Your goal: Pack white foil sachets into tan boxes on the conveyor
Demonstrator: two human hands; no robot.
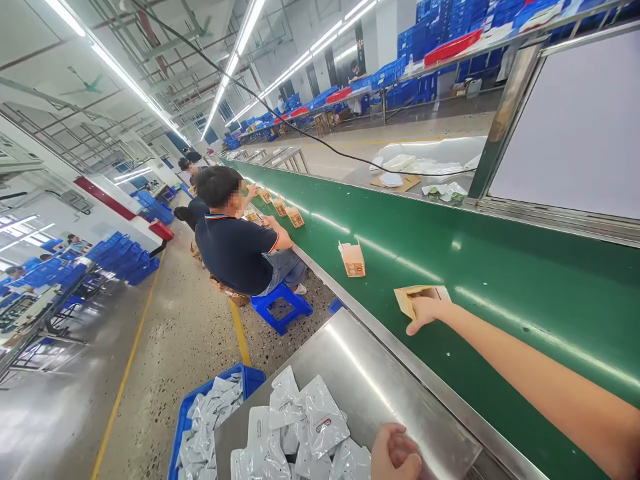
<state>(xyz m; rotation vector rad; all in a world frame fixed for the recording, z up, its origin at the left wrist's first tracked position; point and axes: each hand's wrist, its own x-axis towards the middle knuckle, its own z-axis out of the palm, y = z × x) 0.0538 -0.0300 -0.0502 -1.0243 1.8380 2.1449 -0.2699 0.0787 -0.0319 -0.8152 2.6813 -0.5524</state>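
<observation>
My right hand (426, 311) grips a small open carton (406, 301) above the green conveyor belt (500, 280). Its fingers reach into the carton's opening and the thumb stays outside; the fingertips are hidden. My left hand (396, 455) is at the bottom edge, over the steel tabletop (370, 373), its fingers loosely curled with nothing visible in them. Just left of it lies a pile of silvery white pouches (320, 417). Farther along the belt, another carton (353, 259) stands with its flaps up.
A blue crate (255, 381) full of similar pouches stands left of the tabletop. A co-worker (235, 240) sits on a blue stool (281, 303) beside the belt, near several cartons (295, 217). Beyond the belt are plastic bags (425, 165) and a framed panel (575, 127).
</observation>
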